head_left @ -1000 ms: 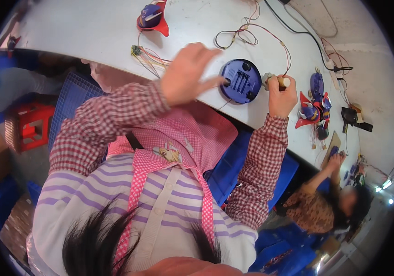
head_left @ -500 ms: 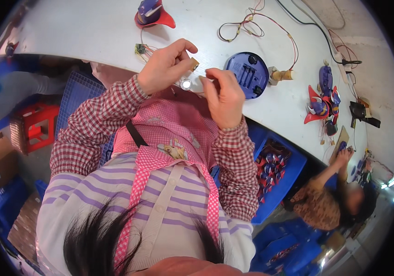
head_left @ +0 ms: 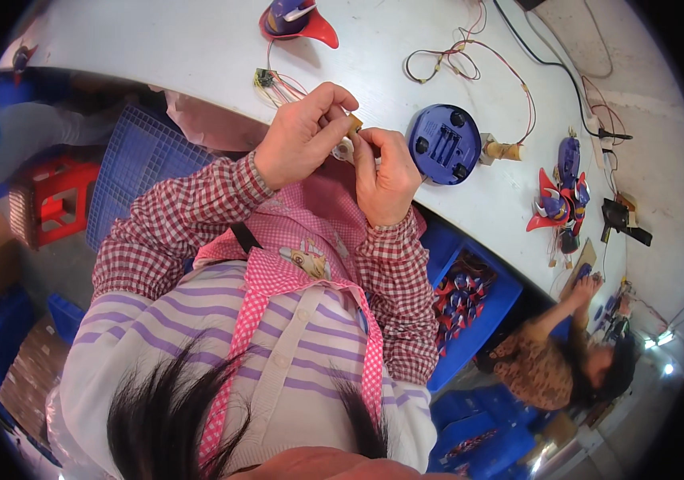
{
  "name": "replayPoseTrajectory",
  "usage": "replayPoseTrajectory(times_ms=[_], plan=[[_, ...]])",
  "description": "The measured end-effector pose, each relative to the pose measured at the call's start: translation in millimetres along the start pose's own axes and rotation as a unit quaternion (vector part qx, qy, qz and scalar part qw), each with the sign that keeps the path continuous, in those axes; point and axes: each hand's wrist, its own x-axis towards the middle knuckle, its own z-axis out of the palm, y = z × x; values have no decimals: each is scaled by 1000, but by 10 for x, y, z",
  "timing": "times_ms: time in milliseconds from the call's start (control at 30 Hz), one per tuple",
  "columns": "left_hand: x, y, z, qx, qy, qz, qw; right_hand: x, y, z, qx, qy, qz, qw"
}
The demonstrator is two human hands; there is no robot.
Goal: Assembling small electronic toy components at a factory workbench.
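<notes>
My left hand point(head_left: 302, 138) pinches a small yellowish-brown piece point(head_left: 354, 123) between thumb and fingertips, just over the table's near edge. Close beside it, my right hand point(head_left: 388, 174) has its thumb and fingers pressed together at that piece; what they grip is too small to make out. Below the fingertips hangs a round whitish disc point(head_left: 343, 150), partly hidden by them. A small green circuit board point(head_left: 264, 78) with thin wires lies beyond my left hand, wired to a purple-and-red toy part point(head_left: 298, 20). Right of my hands sits a round purple base point(head_left: 444, 144) with battery slots.
A yellow-taped cylinder point(head_left: 505, 150) on a red-black cable point(head_left: 510, 68) lies beside the base. Farther right are several red-and-purple toy parts point(head_left: 554, 200). A blue bin point(head_left: 470, 320) of similar parts stands below the table point(head_left: 174, 56). Another person point(head_left: 546, 352) works at the right.
My hands have come together, the right fingertips now meeting the small piece in the left. The whole view has shifted slightly, moving the table things rightward.
</notes>
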Motion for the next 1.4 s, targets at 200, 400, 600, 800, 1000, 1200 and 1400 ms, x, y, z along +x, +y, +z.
replayPoseTrajectory(times_ms=[200, 400, 600, 800, 1000, 1200, 1400], plan=[[11, 48, -189, 117, -38, 3, 992, 41, 19, -63, 14, 3, 33, 999], [440, -57, -1099, 331, 165, 183, 911, 165, -54, -248, -33, -14, 59, 998], [949, -199, -1171, 186, 1, 33, 982, 391, -398, 530, -163, -88, -107, 977], [1216, -293, -1260, 135, -49, -32, 989, 669, -177, 1277, -336, -149, -39, 929], [1242, -143, -1200, 198, -109, -66, 972, 716, -106, 926, -155, -135, -3, 979], [1074, -185, -833, -159, -12, -53, 986, 645, -186, 210, 313, -90, 219, 920], [845, 158, -56, -329, -106, -65, 936, 404, 77, -535, 138, 145, 181, 963]])
